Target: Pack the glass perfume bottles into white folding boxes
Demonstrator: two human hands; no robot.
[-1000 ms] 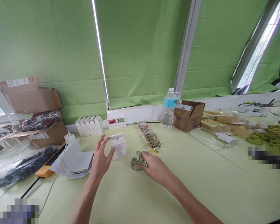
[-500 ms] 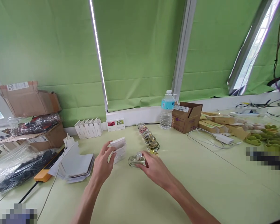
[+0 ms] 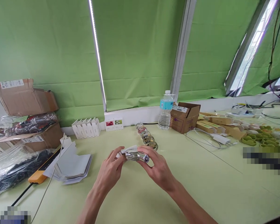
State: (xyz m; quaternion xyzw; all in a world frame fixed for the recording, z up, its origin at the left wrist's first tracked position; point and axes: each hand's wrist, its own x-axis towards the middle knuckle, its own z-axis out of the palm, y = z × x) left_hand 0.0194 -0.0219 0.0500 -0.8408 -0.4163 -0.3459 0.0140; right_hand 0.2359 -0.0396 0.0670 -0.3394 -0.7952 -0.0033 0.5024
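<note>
My left hand (image 3: 109, 171) is closed on a small white box (image 3: 131, 148), which shows mostly as a pale edge behind the fingers. Between my hands lies a small clear glass bottle with a silver cap (image 3: 136, 156), tilted on its side, cap toward the right. The fingers of my right hand (image 3: 158, 169) pinch this bottle close to its cap. Its left end meets the box at my left fingertips; whether it is inside the box I cannot tell. Just beyond my hands, a row of similar shiny bottles (image 3: 147, 137) runs back along the table.
Several narrow white boxes (image 3: 86, 128) and two picture cards (image 3: 114, 124) stand by the wall. Folded white card sheets (image 3: 76, 165) lie at left, beside bags and cartons (image 3: 25, 98). A water bottle (image 3: 165, 113) and an open brown carton (image 3: 186, 118) stand at the back right.
My right hand has raised the bottle and turned it on its side against the white box. My left hand has moved right and lowered the box, so both hands are close together.
</note>
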